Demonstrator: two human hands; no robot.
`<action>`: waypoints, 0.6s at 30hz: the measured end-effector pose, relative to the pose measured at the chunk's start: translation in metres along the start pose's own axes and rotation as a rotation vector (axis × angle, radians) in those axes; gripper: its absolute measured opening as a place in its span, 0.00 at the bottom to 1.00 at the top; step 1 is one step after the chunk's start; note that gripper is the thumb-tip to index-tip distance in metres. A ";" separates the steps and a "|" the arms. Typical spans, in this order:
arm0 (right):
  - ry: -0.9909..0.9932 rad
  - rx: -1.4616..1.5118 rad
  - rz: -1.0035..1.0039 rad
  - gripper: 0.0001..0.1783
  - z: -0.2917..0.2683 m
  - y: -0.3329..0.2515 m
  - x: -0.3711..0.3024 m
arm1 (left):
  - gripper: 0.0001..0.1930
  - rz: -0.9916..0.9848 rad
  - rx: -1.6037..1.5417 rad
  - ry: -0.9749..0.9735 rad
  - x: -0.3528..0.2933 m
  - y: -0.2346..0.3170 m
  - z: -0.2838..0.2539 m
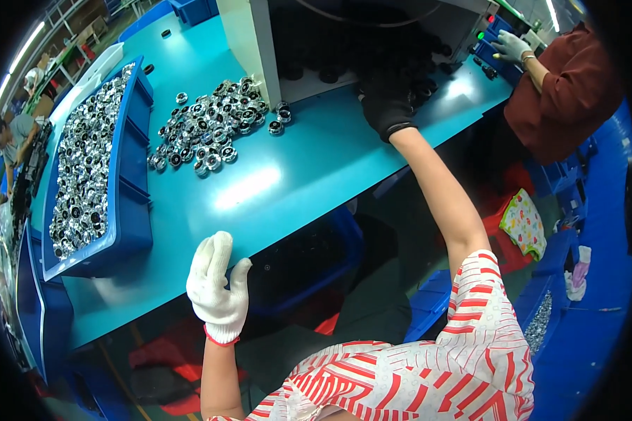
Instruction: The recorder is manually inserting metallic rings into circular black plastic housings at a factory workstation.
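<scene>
My left hand (218, 286), in a white knit glove with a red cuff edge, hovers by the table's near edge. Its fingers are stretched out, the thumb apart, and it holds nothing. My right hand (387, 112), in a black glove, reaches to the front opening of a pale box (260, 52). Dark round parts (330, 74) lie inside around its fingers, which blend into the shadow, so their grip is hidden. Left of the box, a heap of shiny silver round parts with dark centres (211, 126) is spread on the teal table (189, 210).
A long blue bin (130, 203) full of similar silver parts stands at the table's left. Red and green lights (480, 35) show at the box's right side. A co-worker in a dark red top (572, 91) is at the right, a gloved hand (512, 46) raised near the box.
</scene>
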State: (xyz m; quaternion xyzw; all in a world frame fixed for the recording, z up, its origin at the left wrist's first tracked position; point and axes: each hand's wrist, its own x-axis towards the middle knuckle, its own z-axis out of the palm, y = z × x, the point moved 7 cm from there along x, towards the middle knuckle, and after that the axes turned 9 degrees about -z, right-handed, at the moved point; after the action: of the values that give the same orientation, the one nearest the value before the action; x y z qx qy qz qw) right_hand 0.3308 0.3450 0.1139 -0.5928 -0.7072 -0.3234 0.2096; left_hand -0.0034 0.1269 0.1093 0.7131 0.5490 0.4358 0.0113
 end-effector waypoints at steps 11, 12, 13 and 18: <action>-0.224 1.446 0.073 0.16 -0.113 -0.133 -0.102 | 0.22 -0.209 -0.295 -0.010 -0.018 -0.007 -0.007; -0.231 1.453 0.082 0.18 -0.123 -0.143 -0.112 | 0.21 -0.256 -0.332 -0.063 -0.027 -0.005 -0.005; -0.230 1.395 -0.033 0.25 -0.133 -0.153 -0.117 | 0.21 -0.606 -0.707 -0.130 -0.046 -0.010 0.005; -0.312 1.502 -0.039 0.31 -0.138 -0.193 -0.155 | 0.25 -1.152 -1.255 -0.301 -0.087 -0.020 0.040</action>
State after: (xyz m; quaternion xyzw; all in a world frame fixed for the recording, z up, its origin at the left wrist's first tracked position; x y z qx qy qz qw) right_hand 0.1638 0.1219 0.0650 -0.3174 -0.7689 0.3277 0.4480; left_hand 0.0047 0.0840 0.0214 0.2361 0.4755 0.4856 0.6946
